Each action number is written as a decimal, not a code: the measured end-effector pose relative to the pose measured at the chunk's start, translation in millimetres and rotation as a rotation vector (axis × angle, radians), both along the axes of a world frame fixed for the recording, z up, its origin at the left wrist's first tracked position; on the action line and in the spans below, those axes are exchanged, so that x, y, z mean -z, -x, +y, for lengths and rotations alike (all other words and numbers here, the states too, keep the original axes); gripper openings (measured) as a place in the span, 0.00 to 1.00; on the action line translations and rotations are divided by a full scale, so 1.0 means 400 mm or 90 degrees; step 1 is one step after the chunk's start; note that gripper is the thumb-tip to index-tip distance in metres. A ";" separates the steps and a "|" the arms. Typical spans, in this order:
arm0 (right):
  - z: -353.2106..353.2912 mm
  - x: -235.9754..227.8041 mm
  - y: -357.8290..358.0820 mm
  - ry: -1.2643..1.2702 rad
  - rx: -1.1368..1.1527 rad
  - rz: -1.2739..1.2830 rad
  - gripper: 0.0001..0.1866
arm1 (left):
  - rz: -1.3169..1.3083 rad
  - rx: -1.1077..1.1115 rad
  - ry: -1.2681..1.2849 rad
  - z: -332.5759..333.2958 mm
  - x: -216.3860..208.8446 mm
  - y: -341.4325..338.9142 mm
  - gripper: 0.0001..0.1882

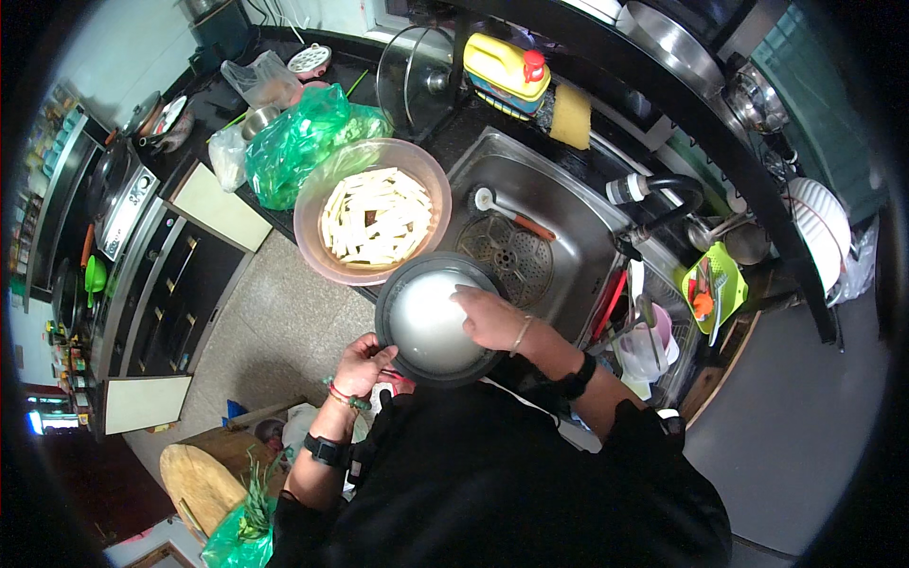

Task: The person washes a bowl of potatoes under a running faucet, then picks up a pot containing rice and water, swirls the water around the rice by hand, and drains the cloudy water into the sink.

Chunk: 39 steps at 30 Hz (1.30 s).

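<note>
A dark round inner pot [390,327] of cloudy white water [431,327] is in front of my body, over the sink's near left edge. My left hand [360,364] is closed on the pot's left rim, thumb on top. Over the right side of the pot, my right hand [492,320] has its fingers bent and together, the tips down at the cloudy water. What they hold, if anything, is hidden. Just beyond the pot stands a pinkish translucent basin [308,222] with pale cut strips [374,218] of food in it.
The steel sink [578,256] lies to the right, with a white-headed brush [511,213] in it. A black faucet [677,194] reaches over from the right. Behind are a green plastic bag [308,142], a glass lid [412,80], a yellow jug [502,66] and a yellow sponge [570,116].
</note>
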State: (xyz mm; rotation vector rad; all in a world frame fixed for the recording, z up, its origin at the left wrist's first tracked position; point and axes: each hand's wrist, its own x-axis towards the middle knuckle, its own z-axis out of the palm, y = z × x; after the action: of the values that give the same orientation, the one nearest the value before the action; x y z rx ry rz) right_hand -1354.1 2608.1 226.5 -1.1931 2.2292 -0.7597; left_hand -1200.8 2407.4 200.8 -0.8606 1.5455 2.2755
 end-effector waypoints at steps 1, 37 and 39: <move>-0.016 0.004 -0.005 -0.061 -0.002 0.007 0.23 | -0.001 -0.003 -0.001 0.000 -0.001 -0.001 0.05; -0.141 0.097 -0.114 -0.098 -0.215 -0.043 0.24 | -0.007 -0.021 -0.026 0.009 -0.024 0.008 0.04; -0.119 0.121 -0.124 -0.129 -0.283 -0.025 0.22 | -0.015 -0.011 -0.038 0.008 -0.032 0.013 0.04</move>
State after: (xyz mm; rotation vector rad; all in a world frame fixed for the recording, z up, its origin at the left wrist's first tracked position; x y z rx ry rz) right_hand -1304.4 2560.6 178.1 -1.4796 1.8558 -0.3671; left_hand -1206.1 2410.5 213.8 -0.8853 1.4589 2.3024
